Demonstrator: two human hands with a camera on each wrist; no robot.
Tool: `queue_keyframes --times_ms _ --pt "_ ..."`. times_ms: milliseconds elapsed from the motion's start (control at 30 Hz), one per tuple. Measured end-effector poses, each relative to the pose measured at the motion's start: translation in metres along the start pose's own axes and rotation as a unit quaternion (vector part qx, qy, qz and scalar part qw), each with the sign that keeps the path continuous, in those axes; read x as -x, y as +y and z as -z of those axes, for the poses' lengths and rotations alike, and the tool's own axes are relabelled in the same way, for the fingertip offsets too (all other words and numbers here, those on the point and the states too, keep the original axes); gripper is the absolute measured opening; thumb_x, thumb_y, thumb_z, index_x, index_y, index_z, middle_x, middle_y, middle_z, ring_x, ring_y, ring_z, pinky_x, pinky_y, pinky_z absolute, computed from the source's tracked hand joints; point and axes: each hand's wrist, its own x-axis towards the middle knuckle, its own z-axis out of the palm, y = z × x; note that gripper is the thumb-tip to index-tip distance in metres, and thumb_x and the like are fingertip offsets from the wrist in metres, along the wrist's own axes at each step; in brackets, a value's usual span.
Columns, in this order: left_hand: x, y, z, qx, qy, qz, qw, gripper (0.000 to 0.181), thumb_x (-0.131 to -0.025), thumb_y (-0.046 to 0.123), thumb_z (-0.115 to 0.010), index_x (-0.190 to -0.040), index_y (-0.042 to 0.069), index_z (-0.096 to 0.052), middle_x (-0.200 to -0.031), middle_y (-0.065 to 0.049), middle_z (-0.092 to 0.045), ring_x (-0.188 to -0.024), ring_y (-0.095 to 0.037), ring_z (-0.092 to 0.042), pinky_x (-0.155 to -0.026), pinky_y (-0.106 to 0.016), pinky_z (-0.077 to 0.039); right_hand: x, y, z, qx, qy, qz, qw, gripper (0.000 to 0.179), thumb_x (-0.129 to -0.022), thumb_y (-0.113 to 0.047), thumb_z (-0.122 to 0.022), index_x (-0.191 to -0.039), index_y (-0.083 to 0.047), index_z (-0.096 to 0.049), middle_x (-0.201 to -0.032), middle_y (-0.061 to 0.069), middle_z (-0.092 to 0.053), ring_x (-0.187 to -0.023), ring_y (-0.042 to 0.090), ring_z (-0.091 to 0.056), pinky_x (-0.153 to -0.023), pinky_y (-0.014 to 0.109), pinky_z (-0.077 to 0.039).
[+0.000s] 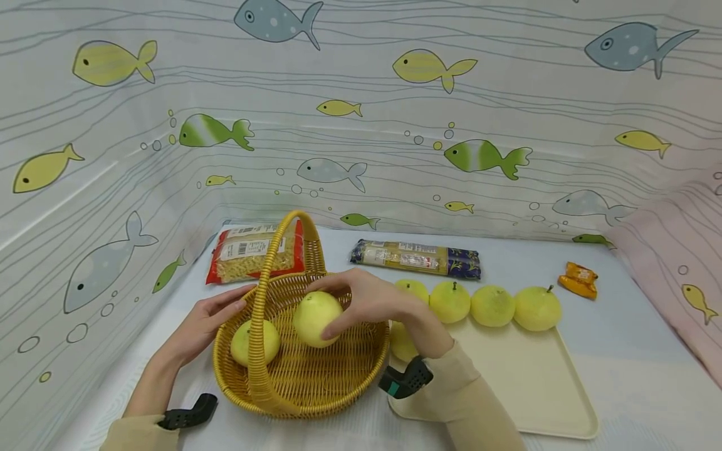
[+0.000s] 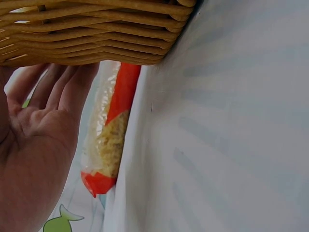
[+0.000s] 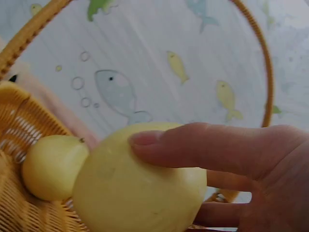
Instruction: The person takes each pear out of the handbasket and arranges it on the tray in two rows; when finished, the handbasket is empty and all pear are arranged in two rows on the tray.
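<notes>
In the head view, my right hand [image 1: 369, 294] grips a round yellow pear [image 1: 316, 319] inside the wicker basket [image 1: 316, 373], thumb on the near side and fingers behind. The right wrist view shows the thumb pressed along the held pear [image 3: 140, 179]. Another pear [image 1: 239, 343] sits at the basket's left, partly behind the arched handle [image 1: 273, 250]. My left hand [image 1: 205, 319] rests against the basket's left rim with its fingers fairly straight. From the left wrist, that hand [image 2: 48, 116] is beside the basket's outer wall [image 2: 96, 38], fingertips hidden behind it.
A cream tray [image 1: 519, 382] on the right carries several yellow pears [image 1: 492, 305] along its far and left edges. Behind lie a red-edged pasta bag [image 1: 237, 260] and a long noodle pack [image 1: 417, 258]. A small orange packet [image 1: 578, 280] lies at the back right.
</notes>
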Motion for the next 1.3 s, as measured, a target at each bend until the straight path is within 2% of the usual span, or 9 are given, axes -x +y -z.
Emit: queue_keyframes --times_ms 200,333,533,667,867,1000,1167,1300 --pt "0.001 -0.003 0.0 0.009 -0.001 0.007 0.9999 0.047 -0.108 0.027 -0.047 -0.151 0.01 -0.045 -0.14 0.016 -0.056 -0.123 0.009 -0.052 -0.096 -0.011 -0.045 0.016 -0.008 0.017 -0.019 -0.034 0.042 0.9984 0.065 -0.077 -0.023 -0.087 -0.137 -0.023 -0.061 -0.126 -0.007 -0.063 -0.107 0.01 -0.063 -0.089 0.032 -0.057" --pt "0.0 -0.003 0.001 0.004 -0.002 0.007 1.0 0.047 -0.108 0.028 -0.047 -0.152 0.011 -0.044 -0.141 0.015 -0.055 -0.123 0.009 -0.051 -0.096 -0.011 -0.044 0.027 -0.014 0.026 -0.036 -0.036 0.06 0.9969 0.065 -0.078 -0.02 -0.086 -0.138 -0.019 -0.061 -0.132 -0.004 -0.06 -0.11 0.014 -0.062 -0.09 0.034 -0.057" --pt "0.0 -0.004 0.0 0.01 0.0 0.009 0.9999 0.047 -0.108 0.029 -0.046 -0.152 0.011 -0.044 -0.141 0.014 -0.056 -0.123 0.01 -0.051 -0.096 -0.01 -0.044 0.04 -0.016 0.037 -0.048 -0.048 0.092 0.9935 0.066 -0.078 -0.017 -0.085 -0.139 -0.016 -0.059 -0.131 -0.002 -0.059 -0.114 0.018 -0.058 -0.092 0.037 -0.056" --pt "-0.001 -0.006 -0.003 0.015 -0.007 0.018 0.9997 0.048 -0.108 0.03 -0.047 -0.152 0.012 -0.044 -0.142 0.013 -0.056 -0.124 0.009 -0.051 -0.096 -0.011 -0.044 0.05 -0.012 0.042 -0.068 -0.035 0.113 0.9906 0.066 -0.078 -0.013 -0.085 -0.139 -0.014 -0.06 -0.135 0.0 -0.06 -0.116 0.02 -0.06 -0.092 0.039 -0.057" --pt "-0.001 -0.006 0.0 0.004 0.005 0.011 0.9999 0.047 -0.107 0.03 -0.047 -0.152 0.013 -0.045 -0.142 0.012 -0.056 -0.123 0.009 -0.051 -0.095 -0.011 -0.044 0.066 -0.009 0.046 -0.085 0.015 0.115 0.9896 0.07 -0.074 -0.009 -0.088 -0.138 -0.015 -0.061 -0.136 0.001 -0.06 -0.118 0.022 -0.061 -0.093 0.041 -0.057" --pt "-0.003 -0.006 0.002 0.008 -0.001 0.006 0.9999 0.046 -0.108 0.028 -0.047 -0.151 0.013 -0.046 -0.144 0.011 -0.055 -0.125 0.008 -0.051 -0.096 -0.012 -0.045 0.083 -0.001 0.046 -0.082 0.039 0.119 0.9887 0.072 -0.072 -0.005 -0.089 -0.138 -0.011 -0.06 -0.136 0.004 -0.06 -0.118 0.022 -0.061 -0.092 0.041 -0.057" --pt "-0.002 -0.006 0.001 0.011 -0.002 0.009 0.9999 0.047 -0.108 0.029 -0.047 -0.152 0.014 -0.045 -0.144 0.011 -0.055 -0.125 0.008 -0.051 -0.096 -0.012 -0.045 0.104 0.018 0.046 -0.078 0.049 0.145 0.9851 0.073 -0.073 -0.001 -0.086 -0.14 -0.009 -0.057 -0.138 0.007 -0.059 -0.118 0.021 -0.061 -0.092 0.04 -0.057" --pt "0.0 -0.003 0.001 0.008 0.002 0.01 0.9999 0.047 -0.108 0.029 -0.047 -0.152 0.013 -0.045 -0.142 0.013 -0.056 -0.124 0.009 -0.051 -0.096 -0.011 -0.044 0.118 0.028 0.049 -0.06 0.04 0.154 0.9854 0.073 -0.073 -0.003 -0.086 -0.14 -0.01 -0.057 -0.138 0.007 -0.059 -0.12 0.02 -0.059 -0.093 0.039 -0.056"
